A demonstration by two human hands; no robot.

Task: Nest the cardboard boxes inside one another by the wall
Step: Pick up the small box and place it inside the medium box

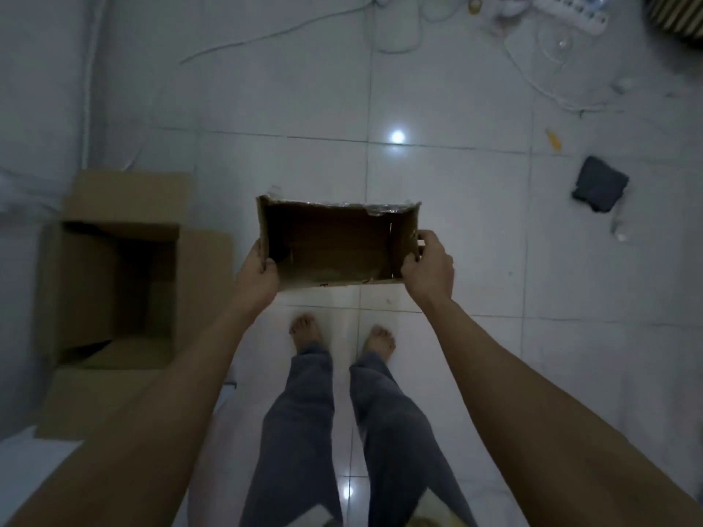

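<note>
I hold a small open cardboard box point(334, 245) in the air in front of me, its opening facing up and its inside empty. My left hand point(258, 273) grips its left wall and my right hand point(430, 266) grips its right wall. A larger cardboard box point(114, 287) stands open on the floor to the left, against the white wall point(42, 108), with its flaps spread outward and nothing visible inside. The small box is apart from the large one, to its right and above floor level.
White tiled floor point(475, 207) all around. A dark folded cloth point(600, 184) lies at the right, a small yellow item point(553, 139) near it. White cables point(274, 34) and a power strip point(570, 11) lie at the far top. My bare feet point(342, 336) stand below the box.
</note>
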